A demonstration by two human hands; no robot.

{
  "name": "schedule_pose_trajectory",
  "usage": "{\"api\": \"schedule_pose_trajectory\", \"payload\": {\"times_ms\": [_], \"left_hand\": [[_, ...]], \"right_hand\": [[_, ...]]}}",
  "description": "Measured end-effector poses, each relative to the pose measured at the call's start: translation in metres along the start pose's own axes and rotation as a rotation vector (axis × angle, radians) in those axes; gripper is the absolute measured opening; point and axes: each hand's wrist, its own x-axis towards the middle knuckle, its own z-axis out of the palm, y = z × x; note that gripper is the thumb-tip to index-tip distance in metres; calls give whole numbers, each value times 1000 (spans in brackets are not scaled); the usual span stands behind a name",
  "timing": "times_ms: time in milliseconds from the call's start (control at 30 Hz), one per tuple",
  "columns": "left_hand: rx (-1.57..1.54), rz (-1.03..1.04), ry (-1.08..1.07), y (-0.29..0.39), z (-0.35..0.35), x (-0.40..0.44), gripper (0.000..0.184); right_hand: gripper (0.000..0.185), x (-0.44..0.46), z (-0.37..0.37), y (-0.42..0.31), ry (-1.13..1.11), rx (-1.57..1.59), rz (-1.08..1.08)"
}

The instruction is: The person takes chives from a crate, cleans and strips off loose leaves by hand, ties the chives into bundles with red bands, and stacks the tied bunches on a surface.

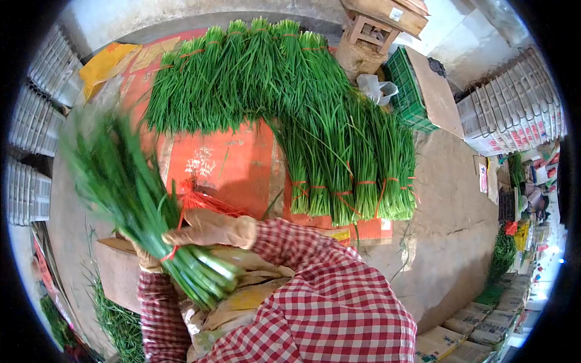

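A big bunch of garlic chives (130, 181) is held aslant over my lap, its leafy tops blurred toward the upper left and its pale stems toward me. My left hand (145, 255), gloved and partly hidden behind the bunch, grips it from the left. Over the top, my gloved right hand (212, 230) closes on the bunch where a red tie (169, 254) rings the stems. Just beyond the right hand lies a tuft of loose red strings (206, 199). Several tied bunches of chives (351, 163) are laid side by side in a curved row on the floor.
A red printed sheet (224, 163) lies under the bunches. Behind them stand a wooden stool (369, 33) and a green crate (411, 91) with a white plastic bag (378, 89) beside it. Stacked cartons (511, 103) line the right; more pale stacks (36, 115) rise at left. Loose leaves (118, 327) lie lower left.
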Motion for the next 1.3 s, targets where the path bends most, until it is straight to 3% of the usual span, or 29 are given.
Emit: {"api": "schedule_pose_trajectory", "payload": {"times_ms": [67, 133, 200, 233, 267, 300, 333, 367, 433, 567, 700, 733, 867, 900, 933, 1033, 1100, 1167, 1200, 1300], "left_hand": [[44, -2, 109, -2, -7, -3, 78], [120, 9, 215, 3, -15, -17, 77], [197, 6, 319, 7, -23, -33, 76], [222, 8, 358, 10, -26, -40, 76], [251, -2, 415, 12, -32, -53, 75], [285, -9, 485, 12, -36, -67, 75], [311, -18, 534, 12, -39, -76, 74], [328, -25, 580, 11, -42, -86, 74], [354, -51, 663, 7, -46, -104, 73], [367, -87, 802, -4, -48, -140, 72], [359, -115, 895, -16, -48, -171, 71], [361, -115, 912, -17, -46, -172, 70], [377, -102, 931, -17, -42, -169, 69], [385, -95, 925, -16, -41, -163, 69], [395, -82, 916, -13, -40, -159, 69], [437, -61, 845, -3, -32, -128, 68], [460, -30, 803, 7, -24, -114, 67], [477, 1, 771, 17, -19, -103, 67], [482, 17, 753, 22, -16, -99, 67], [498, 87, 719, 42, -12, -93, 66]], "right_hand": [[37, -24, -63, 2, 121, -390, 94], [30, -68, -163, 6, 296, -1127, 266], [25, -129, -262, 1, 274, -2025, 679], [24, -158, -303, -4, 248, -2216, 878], [21, -176, -332, -12, 808, -1792, 1043], [25, -195, -358, -16, 771, -1916, 1119], [34, -201, -366, -31, 1171, -1465, 1068], [41, -205, -377, -34, 1255, -1447, 1115], [48, -208, -389, -37, 1147, -1248, 1284], [52, -219, -400, -11, 943, -1337, 1271], [32, -231, -413, 6, 1058, -1372, 1250], [35, -244, -432, 20, 958, -1506, 1233], [37, -246, -460, 8, 941, -1636, 1324], [34, -242, -471, -1, 815, -1774, 1368], [25, -218, -481, -5, 881, -1765, 1403], [16, -70, -399, -87, 951, -1920, 939], [16, 29, -347, -118, 776, -1950, 464], [18, 106, -269, -114, 440, -1853, 30], [19, 161, -250, -53, 282, -1631, -568], [50, 153, -51, -51, -514, -669, 7]]}}
